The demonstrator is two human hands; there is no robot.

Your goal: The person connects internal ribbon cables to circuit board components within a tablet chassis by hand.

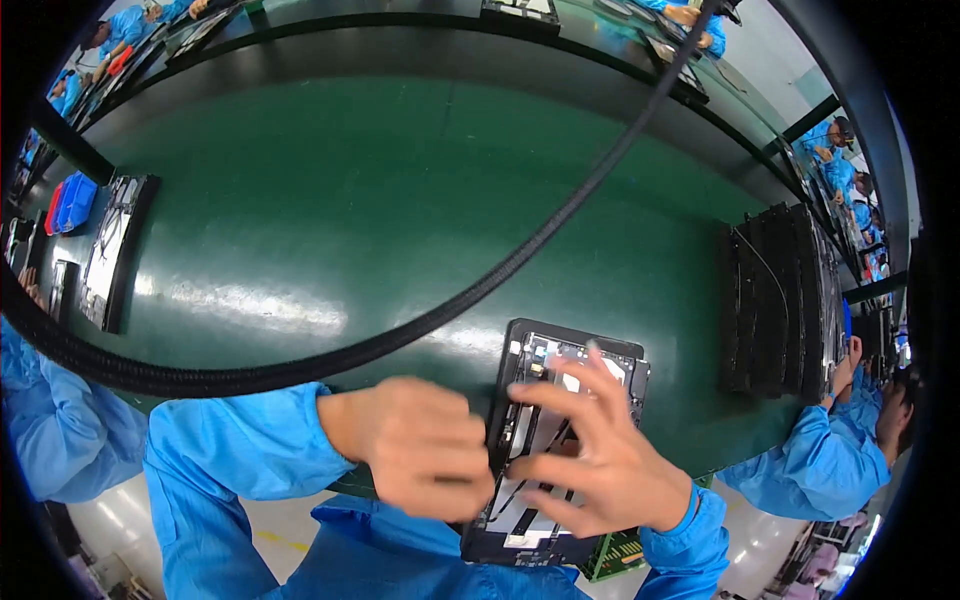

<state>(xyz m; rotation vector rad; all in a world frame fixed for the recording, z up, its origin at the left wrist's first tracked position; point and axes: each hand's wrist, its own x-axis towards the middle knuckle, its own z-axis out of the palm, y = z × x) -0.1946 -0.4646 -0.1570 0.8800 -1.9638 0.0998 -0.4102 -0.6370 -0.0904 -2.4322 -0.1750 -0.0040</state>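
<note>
An opened tablet (524, 425) lies at the front edge of the green bench, its black frame, pale battery area and small circuit parts exposed. My left hand (425, 445) is curled into a fist by its left edge, slightly blurred. Whatever those fingers hold, if anything, is hidden. Over the tablet's right half, my right hand (600, 460) is spread, thumb and fingers apart, with nothing visible between them. Its fingertips hover over or touch the inner parts; I cannot tell which. Below my right wrist, a green slotted piece (615, 555) pokes out at the bench edge.
A thick black braided cable (545, 235) arcs across the view above the green bench (330, 180). To the right stands a stack of black trays (780, 300). Leftward are another opened device (112, 250) and a blue bin (75, 203). Co-workers in blue sit on both sides.
</note>
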